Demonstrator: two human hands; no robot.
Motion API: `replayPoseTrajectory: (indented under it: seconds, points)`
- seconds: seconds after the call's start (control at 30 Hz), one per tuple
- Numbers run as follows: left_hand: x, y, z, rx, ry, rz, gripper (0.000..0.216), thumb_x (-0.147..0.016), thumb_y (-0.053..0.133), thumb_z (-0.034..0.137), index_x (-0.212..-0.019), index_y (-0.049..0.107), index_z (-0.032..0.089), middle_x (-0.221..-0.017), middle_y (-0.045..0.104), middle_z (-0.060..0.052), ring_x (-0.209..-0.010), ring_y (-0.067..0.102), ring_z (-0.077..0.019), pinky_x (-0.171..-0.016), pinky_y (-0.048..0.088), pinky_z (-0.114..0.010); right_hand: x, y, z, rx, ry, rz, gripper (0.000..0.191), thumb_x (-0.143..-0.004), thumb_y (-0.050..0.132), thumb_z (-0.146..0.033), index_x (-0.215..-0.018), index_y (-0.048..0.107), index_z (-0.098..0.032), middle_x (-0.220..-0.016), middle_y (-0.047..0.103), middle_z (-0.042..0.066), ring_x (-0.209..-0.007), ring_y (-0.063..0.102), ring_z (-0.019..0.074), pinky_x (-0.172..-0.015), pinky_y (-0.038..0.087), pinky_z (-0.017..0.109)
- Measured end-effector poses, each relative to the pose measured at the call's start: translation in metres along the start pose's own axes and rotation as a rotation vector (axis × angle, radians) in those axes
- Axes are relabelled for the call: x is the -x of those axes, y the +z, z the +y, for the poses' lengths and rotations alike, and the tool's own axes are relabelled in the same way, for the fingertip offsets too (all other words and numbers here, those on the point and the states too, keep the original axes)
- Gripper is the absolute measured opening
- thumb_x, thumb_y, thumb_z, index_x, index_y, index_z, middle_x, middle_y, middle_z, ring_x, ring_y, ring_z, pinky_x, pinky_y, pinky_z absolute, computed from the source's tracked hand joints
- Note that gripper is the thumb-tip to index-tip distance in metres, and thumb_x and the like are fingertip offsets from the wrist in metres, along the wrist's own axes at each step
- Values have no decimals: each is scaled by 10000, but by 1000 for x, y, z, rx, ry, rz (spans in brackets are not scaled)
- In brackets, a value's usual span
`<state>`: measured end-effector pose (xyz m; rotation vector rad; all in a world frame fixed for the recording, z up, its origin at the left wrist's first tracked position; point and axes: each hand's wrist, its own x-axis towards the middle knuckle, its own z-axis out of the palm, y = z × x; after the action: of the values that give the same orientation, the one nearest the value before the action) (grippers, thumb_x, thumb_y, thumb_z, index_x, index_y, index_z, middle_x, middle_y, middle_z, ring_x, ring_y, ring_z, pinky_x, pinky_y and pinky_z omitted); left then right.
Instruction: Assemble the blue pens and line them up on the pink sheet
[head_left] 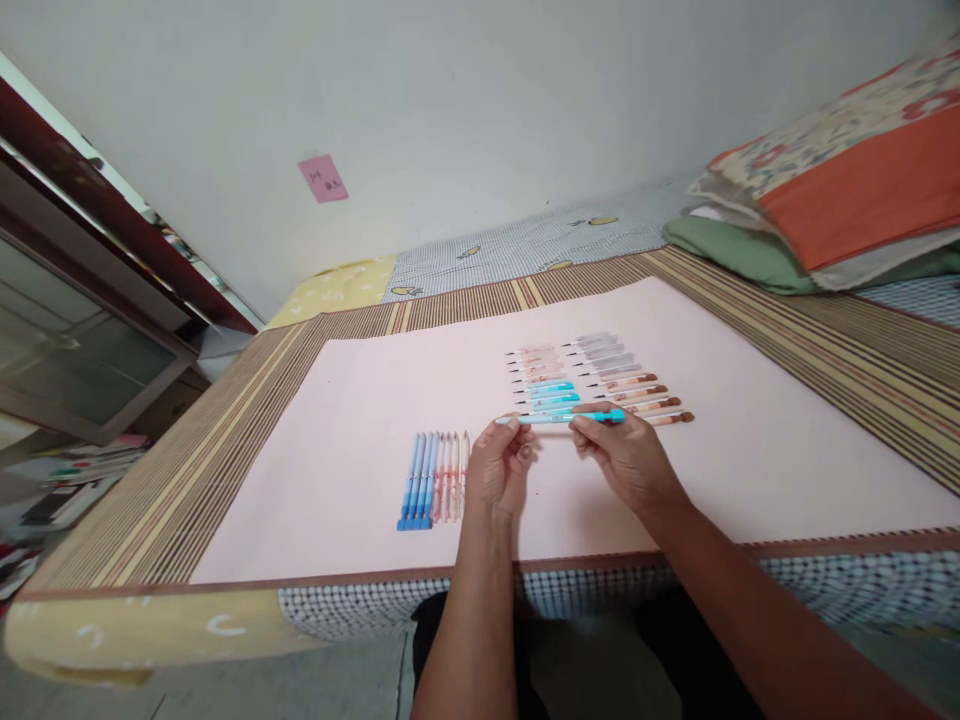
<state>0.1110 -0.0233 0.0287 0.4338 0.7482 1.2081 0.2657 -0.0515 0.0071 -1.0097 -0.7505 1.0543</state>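
Note:
A light-blue pen [559, 417] with a bright turquoise end lies level between my two hands, above the pink sheet [345, 400]. My left hand [499, 462] pinches its pale end. Near the turquoise end, the fingers of my right hand [621, 450] close round it. Just beyond are more turquoise pens [553, 398] in a column below pale pink pens [537, 355]. Grey pens [604, 350] and brown-ended pens [637, 388] form another column to the right. Left of my left hand, blue pens [420, 480] stand side by side with red-and-white pens [448, 480], partly hidden by that hand.
A striped mat [187, 440] lies under the sheet on a bed. Folded bedding [862, 190] is piled at the far right. The wall behind carries a pink note [323, 178]. A glass-fronted cabinet [67, 340] stands at the left.

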Motion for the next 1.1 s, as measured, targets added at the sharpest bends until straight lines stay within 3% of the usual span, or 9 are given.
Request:
replayPoseTrajectory:
  seconds: [0.53,0.73,1.0,1.1]
  points:
    - [-1,4,-5,24,-70,83,163,-753,787,158,-785,638,98,-629,661,-40,-498,585,-81,-444,394,-153,1,3,1,26,-27,-49,293,-697,859,-368,-900,743,-193,-642,626,-12,-596,566,124,-562,454,264]
    - [0,3,-5,12,-51,44,170,-704,807,118,-808,676,85,-704,697,-60,-573,622,-86,-515,446,-155,1,4,1,39,-41,-30,284,-698,854,-384,-866,743,-185,-636,619,-7,-588,553,134,-549,449,276]
    - [2,4,-4,27,-52,-39,226,-664,772,29,-860,697,114,-734,699,-45,-687,682,-123,-630,502,-185,2,5,-4,82,-87,-32,336,-756,816,-420,-601,614,-201,-562,528,-12,-550,481,133,-500,395,280]
    - [2,4,-5,53,-44,-42,215,-678,757,32,-865,692,117,-734,694,-43,-687,680,-125,-631,502,-190,3,7,-7,65,-64,-27,312,-738,826,-431,-648,634,-203,-569,528,-13,-549,479,134,-493,388,278]
